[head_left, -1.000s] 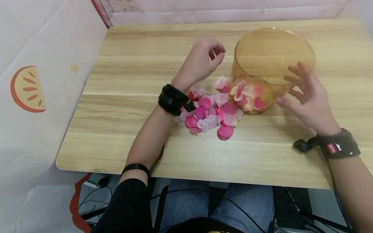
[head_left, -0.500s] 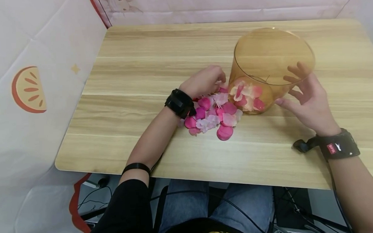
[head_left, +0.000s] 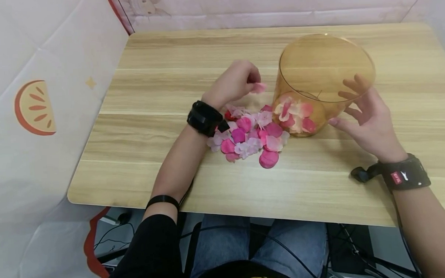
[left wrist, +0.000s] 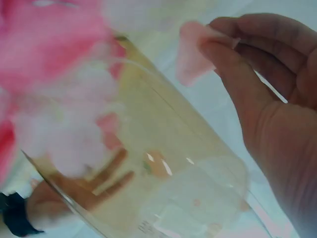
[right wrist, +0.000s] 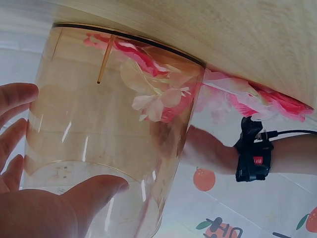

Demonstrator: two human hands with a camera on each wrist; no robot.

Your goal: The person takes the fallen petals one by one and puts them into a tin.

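A clear amber plastic jar (head_left: 325, 76) stands on the wooden table (head_left: 158, 96) with several pink and white petals (head_left: 296, 112) in its bottom. A loose pile of pink petals (head_left: 252, 134) lies on the table just left of the jar. My left hand (head_left: 239, 82) hovers above the pile, left of the jar, and pinches one pale pink petal (head_left: 259, 88) between thumb and fingertips (left wrist: 218, 47). My right hand (head_left: 365, 113) rests against the jar's right side with straight, spread fingers (right wrist: 20, 94) and the thumb (right wrist: 94, 191) on the wall.
White fabric walls with an orange-slice print (head_left: 33, 106) close in the table at left and back. Black cables (head_left: 270, 239) hang under the table's front edge near my knees. Bare wood stretches left of and behind the pile.
My left hand dropped to the petal pile, picked one pale petal and has risen again toward the jar's side. My right hand and the jar have stayed put.
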